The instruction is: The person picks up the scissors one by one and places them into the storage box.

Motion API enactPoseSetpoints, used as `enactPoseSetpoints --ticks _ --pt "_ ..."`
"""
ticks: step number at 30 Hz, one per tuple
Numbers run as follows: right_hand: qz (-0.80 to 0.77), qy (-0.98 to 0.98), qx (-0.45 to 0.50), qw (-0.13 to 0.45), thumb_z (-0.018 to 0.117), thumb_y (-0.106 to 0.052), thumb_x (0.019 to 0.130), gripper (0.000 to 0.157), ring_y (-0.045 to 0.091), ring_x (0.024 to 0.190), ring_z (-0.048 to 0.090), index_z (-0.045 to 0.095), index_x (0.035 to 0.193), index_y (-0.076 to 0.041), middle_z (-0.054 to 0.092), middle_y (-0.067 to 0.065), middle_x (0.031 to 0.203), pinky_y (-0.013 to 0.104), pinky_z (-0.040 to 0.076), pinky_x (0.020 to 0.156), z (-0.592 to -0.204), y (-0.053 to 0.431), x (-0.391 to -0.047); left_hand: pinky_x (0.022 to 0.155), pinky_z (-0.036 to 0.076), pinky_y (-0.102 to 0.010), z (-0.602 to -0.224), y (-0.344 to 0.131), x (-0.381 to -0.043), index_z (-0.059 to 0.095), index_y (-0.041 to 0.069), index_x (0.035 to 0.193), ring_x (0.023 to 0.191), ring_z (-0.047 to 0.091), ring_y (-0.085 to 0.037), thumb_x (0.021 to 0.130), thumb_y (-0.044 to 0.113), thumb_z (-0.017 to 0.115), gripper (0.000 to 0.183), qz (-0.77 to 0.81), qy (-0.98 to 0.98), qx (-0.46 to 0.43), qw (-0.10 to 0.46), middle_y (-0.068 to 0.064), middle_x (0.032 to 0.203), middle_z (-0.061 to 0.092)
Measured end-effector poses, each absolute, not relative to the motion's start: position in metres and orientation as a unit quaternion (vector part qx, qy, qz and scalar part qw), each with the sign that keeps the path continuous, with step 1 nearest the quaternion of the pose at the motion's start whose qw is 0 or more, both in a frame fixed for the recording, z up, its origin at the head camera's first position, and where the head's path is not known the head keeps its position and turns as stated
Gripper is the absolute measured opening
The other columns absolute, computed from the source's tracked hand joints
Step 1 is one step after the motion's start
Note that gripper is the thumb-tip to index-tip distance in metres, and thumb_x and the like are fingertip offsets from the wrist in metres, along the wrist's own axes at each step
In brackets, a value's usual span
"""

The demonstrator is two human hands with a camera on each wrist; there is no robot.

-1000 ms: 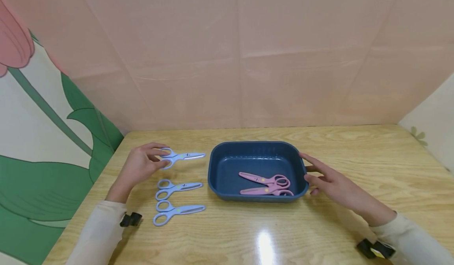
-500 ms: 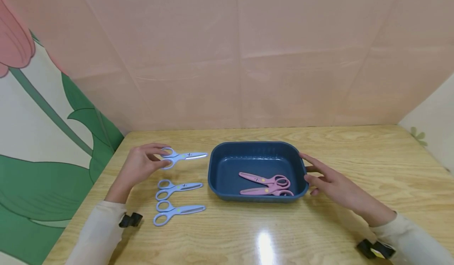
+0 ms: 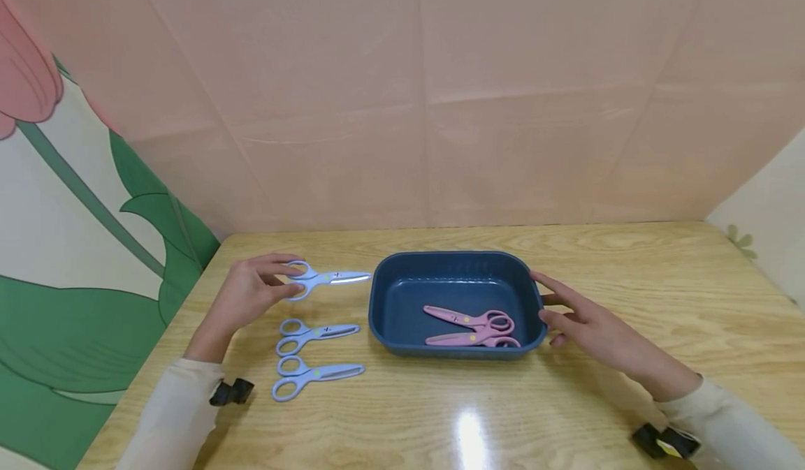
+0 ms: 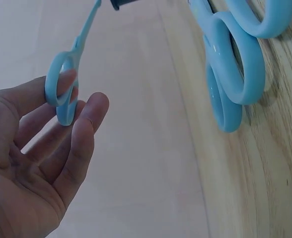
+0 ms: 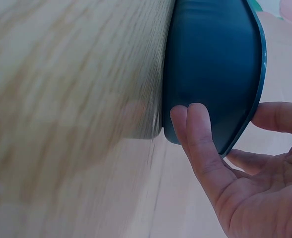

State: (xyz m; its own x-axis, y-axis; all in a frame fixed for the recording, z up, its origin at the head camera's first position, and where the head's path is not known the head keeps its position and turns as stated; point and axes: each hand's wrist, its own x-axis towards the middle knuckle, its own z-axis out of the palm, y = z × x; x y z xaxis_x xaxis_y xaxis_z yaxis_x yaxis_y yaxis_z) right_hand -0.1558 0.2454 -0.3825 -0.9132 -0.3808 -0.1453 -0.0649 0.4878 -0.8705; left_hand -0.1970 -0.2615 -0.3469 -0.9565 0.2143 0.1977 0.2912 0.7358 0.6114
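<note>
At the far left of the table, my left hand [image 3: 254,290] pinches a pair of light blue scissors [image 3: 327,278] by the finger loops. The blades point right, their tip close by the left rim of a dark blue bin [image 3: 377,309]. In the left wrist view the same scissors [image 4: 61,89] hang between thumb and fingers. My right hand [image 3: 594,330] rests against the bin's right end with fingers extended, touching rim and outer wall [image 5: 213,64]. Two pairs of pink scissors [image 3: 468,318] lie inside the bin, partly overlapping.
Two more pairs of blue scissors, an upper pair [image 3: 314,334] and a lower pair [image 3: 314,373], lie on the wooden table [image 3: 390,421] left of the bin. Behind the table stands a pink-covered wall [image 3: 428,107]; a flower-painted wall [image 3: 82,177] borders the left.
The pinched blue scissors have shifted slightly right, bringing their tip closer to the bin's left rim. My right hand and the bin stay where they were.
</note>
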Motion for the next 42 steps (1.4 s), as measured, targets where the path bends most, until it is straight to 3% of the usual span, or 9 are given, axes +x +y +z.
enactPoseSetpoints --ticks 42 --pt "-0.485 0.851 -0.130 0.155 0.050 -0.018 0.105 0.068 0.020 0.086 0.068 0.011 0.161 -0.022 0.032 0.041 0.148 0.027 0.059 0.073 -0.386 0.246 -0.156 0.061 0.057 -0.023 -0.339 -0.239 -0.183 0.079 0.012 0.104 0.073 0.072 -0.009 0.081 0.013 0.082 0.023 -0.334 -0.923 -0.182 0.060 -0.003 0.126 0.070"
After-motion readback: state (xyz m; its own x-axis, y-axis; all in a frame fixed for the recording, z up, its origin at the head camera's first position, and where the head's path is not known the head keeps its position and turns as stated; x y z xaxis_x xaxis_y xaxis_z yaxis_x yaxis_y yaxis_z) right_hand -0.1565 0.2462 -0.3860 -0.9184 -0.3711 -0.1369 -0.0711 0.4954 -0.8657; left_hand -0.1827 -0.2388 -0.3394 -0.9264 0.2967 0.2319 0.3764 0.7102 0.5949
